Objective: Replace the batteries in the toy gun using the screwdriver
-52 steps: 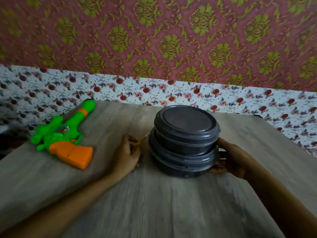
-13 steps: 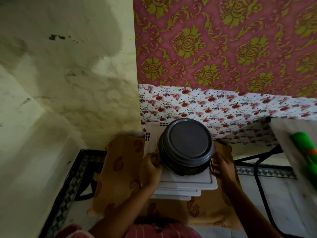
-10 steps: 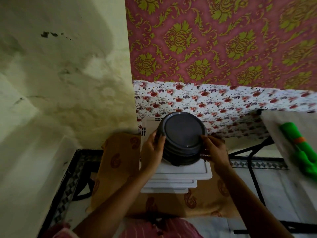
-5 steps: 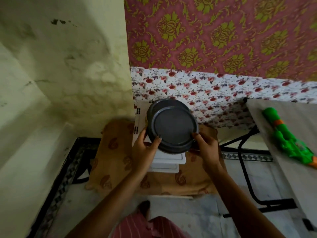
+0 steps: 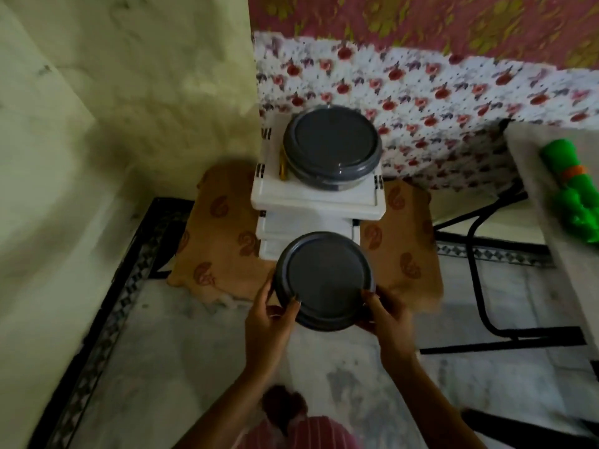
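Observation:
I hold a round grey lidded container (image 5: 324, 280) in front of me above the floor. My left hand (image 5: 269, 322) grips its left rim and my right hand (image 5: 385, 319) grips its right rim. A second, larger grey container (image 5: 330, 147) stays on the stack of white boxes (image 5: 311, 202), with a thin yellow object (image 5: 283, 166) lying beside it. The green and orange toy gun (image 5: 573, 186) lies on the table (image 5: 534, 176) at the right edge, only its barrel end in view. No batteries are visible.
The white boxes stand on a brown patterned cloth (image 5: 220, 241) in the corner by a yellowish wall (image 5: 113, 108). Black table legs (image 5: 479, 260) run across the marble floor on the right. Floral cloth covers the back wall.
I carried both stacked containers from the table to the white boxes in the corner, then lifted the top container off and drew it back toward me. The lower one stays on the boxes.

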Motion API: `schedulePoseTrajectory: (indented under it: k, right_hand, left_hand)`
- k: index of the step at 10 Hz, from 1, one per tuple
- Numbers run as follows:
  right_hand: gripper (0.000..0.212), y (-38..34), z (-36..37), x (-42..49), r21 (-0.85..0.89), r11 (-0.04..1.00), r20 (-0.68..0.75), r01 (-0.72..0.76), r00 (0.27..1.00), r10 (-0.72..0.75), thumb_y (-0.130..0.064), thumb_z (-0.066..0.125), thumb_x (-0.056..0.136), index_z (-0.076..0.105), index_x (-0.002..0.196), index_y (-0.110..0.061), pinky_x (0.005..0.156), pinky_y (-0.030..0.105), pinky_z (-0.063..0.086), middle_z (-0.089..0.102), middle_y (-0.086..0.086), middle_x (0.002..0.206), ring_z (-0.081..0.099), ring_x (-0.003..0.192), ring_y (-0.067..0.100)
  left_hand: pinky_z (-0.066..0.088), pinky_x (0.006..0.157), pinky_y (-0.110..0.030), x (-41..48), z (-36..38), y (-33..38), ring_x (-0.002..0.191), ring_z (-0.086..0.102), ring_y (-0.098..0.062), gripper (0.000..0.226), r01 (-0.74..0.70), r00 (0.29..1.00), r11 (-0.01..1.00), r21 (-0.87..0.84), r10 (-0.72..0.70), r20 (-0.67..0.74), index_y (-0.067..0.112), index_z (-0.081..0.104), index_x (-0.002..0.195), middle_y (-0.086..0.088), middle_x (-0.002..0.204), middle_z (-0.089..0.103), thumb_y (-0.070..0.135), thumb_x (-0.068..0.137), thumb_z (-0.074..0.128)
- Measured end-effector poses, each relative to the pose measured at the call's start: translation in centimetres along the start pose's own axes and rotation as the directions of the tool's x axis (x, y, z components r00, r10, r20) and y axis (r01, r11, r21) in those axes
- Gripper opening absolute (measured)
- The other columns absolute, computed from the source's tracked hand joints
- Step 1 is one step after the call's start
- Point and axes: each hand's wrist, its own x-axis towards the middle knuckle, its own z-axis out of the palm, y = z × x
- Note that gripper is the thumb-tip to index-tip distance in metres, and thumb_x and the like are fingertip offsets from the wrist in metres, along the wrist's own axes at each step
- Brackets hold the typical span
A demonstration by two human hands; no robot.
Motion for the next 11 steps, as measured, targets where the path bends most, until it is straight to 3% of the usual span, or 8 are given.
schedulePoseTrajectory:
  k: [2, 5, 6, 7, 8, 9, 10, 11]
  right_hand:
    - [0.027, 4.7, 2.0, 3.7, -0.014, 0.999, -0.048, -0.044, 0.998, 0.043, -0.020, 0.054, 0.090, 0.060, 0.113, -0.010, 0.062, 0.026, 0.058, 0.066, 0.013, 0.104, 0.067, 0.088, 0.024]
    - [0.030, 4.8, 7.1, 13.2, 0.095, 0.990, -0.101, -0.107, 0.988, 0.117, -0.026, 0.053, 0.091, 0.057, 0.112, -0.004, 0.064, 0.029, 0.059, 0.066, 0.005, 0.089, 0.068, 0.076, 0.017]
    - [0.036, 4.2, 8.6, 16.3, 0.162, 0.979, -0.088, -0.120, 0.987, 0.135, -0.027, 0.053, 0.091, 0.052, 0.119, -0.004, 0.067, 0.030, 0.059, 0.066, 0.013, 0.104, 0.068, 0.083, 0.020]
    - [0.039, 3.7, 9.7, 19.0, 0.201, 0.969, -0.066, -0.143, 0.985, 0.159, -0.026, 0.052, 0.092, 0.048, 0.125, -0.006, 0.066, 0.030, 0.060, 0.063, 0.014, 0.114, 0.067, 0.092, 0.023]
    - [0.036, 3.4, 10.6, 21.2, 0.300, 0.937, -0.051, -0.180, 0.978, 0.204, -0.021, 0.044, 0.095, 0.046, 0.130, -0.009, 0.063, 0.030, 0.060, 0.059, 0.016, 0.124, 0.062, 0.105, 0.029]
    - [0.037, 2.9, 11.2, 22.0, 0.232, 0.957, -0.048, -0.176, 0.980, 0.192, -0.025, 0.043, 0.095, 0.047, 0.129, -0.009, 0.070, 0.033, 0.058, 0.059, 0.015, 0.121, 0.063, 0.101, 0.028]
    - [0.045, 2.7, 11.1, 21.8, 0.174, 0.966, -0.076, -0.189, 0.976, 0.204, -0.034, 0.048, 0.093, 0.045, 0.130, -0.009, 0.064, 0.029, 0.057, 0.060, 0.012, 0.116, 0.064, 0.093, 0.023]
    - [0.050, 3.2, 10.4, 20.2, 0.132, 0.974, -0.125, -0.184, 0.972, 0.200, -0.033, 0.052, 0.091, 0.040, 0.134, -0.011, 0.069, 0.029, 0.056, 0.057, 0.010, 0.117, 0.060, 0.097, 0.023]
  left_hand:
    - [0.047, 0.057, -0.006, 2.8, 0.9, -4.5, 0.068, 0.060, 0.015, 0.049, 0.025, 0.997, 1.000, -0.005, -0.026, -0.078, 0.010, 0.052, 0.129, 0.025, 0.087, 0.056, 0.014, 0.082, 0.067]
    - [0.045, 0.066, -0.004, 12.9, 5.0, -5.1, 0.077, 0.055, 0.018, 0.048, -0.089, 0.988, 0.996, -0.029, 0.085, -0.128, 0.004, 0.049, 0.131, 0.008, 0.110, 0.061, 0.023, 0.088, 0.060]
    - [0.046, 0.073, -0.010, 16.1, 6.3, -4.5, 0.100, 0.055, -0.003, 0.050, -0.068, 0.995, 0.998, 0.014, 0.068, -0.076, 0.011, 0.040, 0.138, -0.004, 0.135, 0.053, 0.026, 0.092, 0.053]
    - [0.041, 0.085, -0.016, 18.5, 7.1, -3.7, 0.120, 0.051, -0.015, 0.048, -0.019, 0.999, 1.000, -0.001, 0.019, -0.041, 0.012, 0.036, 0.140, -0.006, 0.139, 0.048, 0.022, 0.095, 0.048]
    - [0.039, 0.094, -0.022, 20.4, 7.6, -3.5, 0.129, 0.045, -0.020, 0.047, 0.012, 0.999, 0.998, -0.069, -0.015, -0.041, 0.011, 0.036, 0.141, -0.007, 0.143, 0.045, 0.016, 0.095, 0.046]
    - [0.037, 0.099, -0.024, 21.3, 7.6, -3.4, 0.132, 0.041, -0.021, 0.049, 0.021, 1.000, 0.998, -0.065, -0.020, 0.016, 0.012, 0.034, 0.142, -0.008, 0.146, 0.040, 0.015, 0.095, 0.046]
    - [0.036, 0.104, -0.028, 21.4, 7.7, -3.5, 0.135, 0.038, -0.022, 0.051, 0.001, 0.999, 0.999, -0.035, 0.001, 0.043, 0.013, 0.031, 0.144, -0.008, 0.148, 0.037, 0.017, 0.095, 0.046]
    - [0.033, 0.093, -0.018, 19.5, 7.2, -2.8, 0.133, 0.039, -0.020, 0.052, -0.014, 0.999, 0.996, 0.088, 0.010, 0.049, 0.013, 0.029, 0.145, -0.007, 0.148, 0.037, 0.018, 0.096, 0.045]
